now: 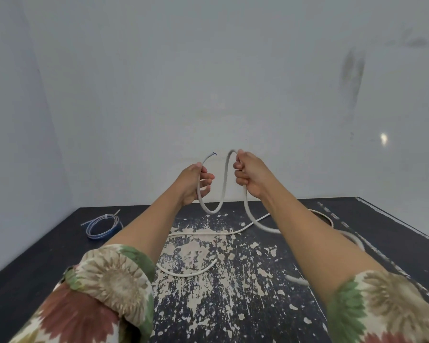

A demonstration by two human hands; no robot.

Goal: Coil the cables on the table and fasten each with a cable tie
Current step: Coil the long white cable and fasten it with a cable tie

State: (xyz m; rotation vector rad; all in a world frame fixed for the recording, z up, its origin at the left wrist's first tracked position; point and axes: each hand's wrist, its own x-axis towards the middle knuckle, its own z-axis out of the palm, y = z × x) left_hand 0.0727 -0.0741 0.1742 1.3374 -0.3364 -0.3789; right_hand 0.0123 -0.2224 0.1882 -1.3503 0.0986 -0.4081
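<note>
Item: white cable (248, 214), one length, partly lifted. The left hand (192, 185) held it near its cut end, fingers curled round it, the tip standing up above the thumb with a trace of blue at the core. From there the cable dropped in a U-shaped loop between the hands and rose to the right hand (249, 175), which gripped it in a closed fist. Below that fist it fell to the worktop (47, 253) and ran in slack curves across the worn middle and under the right forearm.

Item: blue cable (104, 226), already coiled and bound with a pale tie, lying at the far left of the worktop, well apart from the hands.

Item: worktop, dark, its paint flaked pale through the centre.

Item: floral sleeves (114, 276), on both upper arms.
</note>
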